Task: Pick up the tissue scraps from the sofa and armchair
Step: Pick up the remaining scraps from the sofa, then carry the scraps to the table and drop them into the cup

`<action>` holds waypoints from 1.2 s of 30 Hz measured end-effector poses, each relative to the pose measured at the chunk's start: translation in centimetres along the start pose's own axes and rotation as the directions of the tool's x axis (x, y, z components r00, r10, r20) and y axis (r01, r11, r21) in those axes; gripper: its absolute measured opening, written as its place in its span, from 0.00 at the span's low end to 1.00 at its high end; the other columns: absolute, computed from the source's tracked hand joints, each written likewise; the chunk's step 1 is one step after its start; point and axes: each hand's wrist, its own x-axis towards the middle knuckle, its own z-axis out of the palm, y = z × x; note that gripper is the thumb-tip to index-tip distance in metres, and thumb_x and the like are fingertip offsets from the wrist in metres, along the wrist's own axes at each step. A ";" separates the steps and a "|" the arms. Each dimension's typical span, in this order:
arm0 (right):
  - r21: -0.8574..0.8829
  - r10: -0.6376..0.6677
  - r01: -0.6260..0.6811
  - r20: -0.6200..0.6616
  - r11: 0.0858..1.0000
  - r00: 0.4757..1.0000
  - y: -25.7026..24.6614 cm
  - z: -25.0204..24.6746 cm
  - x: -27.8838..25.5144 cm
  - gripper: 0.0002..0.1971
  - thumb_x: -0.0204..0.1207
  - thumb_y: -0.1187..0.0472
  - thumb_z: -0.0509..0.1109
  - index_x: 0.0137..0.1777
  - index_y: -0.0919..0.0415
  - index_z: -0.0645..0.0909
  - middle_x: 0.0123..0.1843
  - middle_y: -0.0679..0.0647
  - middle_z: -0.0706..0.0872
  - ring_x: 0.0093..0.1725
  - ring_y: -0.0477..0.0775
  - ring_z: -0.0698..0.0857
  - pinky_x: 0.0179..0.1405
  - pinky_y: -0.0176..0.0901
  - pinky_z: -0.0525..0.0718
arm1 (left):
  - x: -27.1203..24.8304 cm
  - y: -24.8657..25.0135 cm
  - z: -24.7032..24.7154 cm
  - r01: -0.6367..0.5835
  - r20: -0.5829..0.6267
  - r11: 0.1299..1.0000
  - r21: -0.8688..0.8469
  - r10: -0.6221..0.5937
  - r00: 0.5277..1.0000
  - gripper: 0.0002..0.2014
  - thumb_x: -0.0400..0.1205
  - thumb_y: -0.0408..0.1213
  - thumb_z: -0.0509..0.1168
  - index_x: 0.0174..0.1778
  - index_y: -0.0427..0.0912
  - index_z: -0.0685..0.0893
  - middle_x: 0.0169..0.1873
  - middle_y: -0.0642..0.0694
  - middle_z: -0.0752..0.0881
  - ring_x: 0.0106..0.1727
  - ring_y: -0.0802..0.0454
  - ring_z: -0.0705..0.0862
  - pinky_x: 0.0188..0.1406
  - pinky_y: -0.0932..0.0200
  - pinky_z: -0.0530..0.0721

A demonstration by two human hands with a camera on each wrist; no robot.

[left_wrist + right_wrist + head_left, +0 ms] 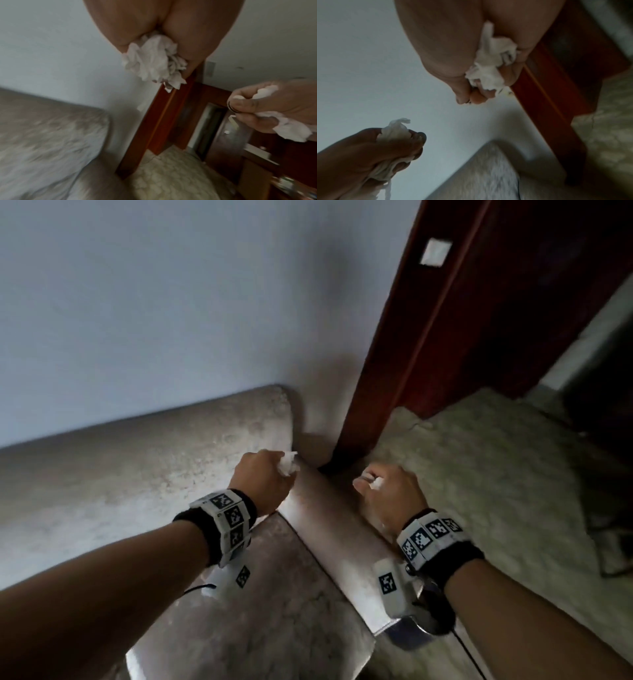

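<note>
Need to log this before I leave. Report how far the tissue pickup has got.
Done: the visible armchair upholstery shows no loose scraps. In hand: the left hand grips one white tissue wad, and the right hand grips another wad. Left: the sofa is not visible here, so it needs checking; both handfuls still need disposing of.

- A pale, mottled upholstered seat (102, 474) stands against the wall, its rounded armrest (335, 529) running toward the door frame.
- The patterned beige floor (479, 474) lies just beside the armrest; a thin crack shows near the frame's foot.
- The dark wooden door frame (411, 337) stands on this floor.
</note>
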 end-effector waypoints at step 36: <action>-0.120 0.253 -0.525 -0.773 0.842 0.582 8.9 -53.0 -28.7 0.07 0.72 0.52 0.71 0.34 0.50 0.82 0.31 0.51 0.85 0.39 0.57 0.85 0.40 0.45 0.84 | -18.5 63.4 4.4 -0.830 0.098 0.448 -0.332 0.892 0.442 0.15 0.77 0.48 0.66 0.25 0.48 0.77 0.29 0.46 0.87 0.37 0.42 0.86 0.39 0.49 0.86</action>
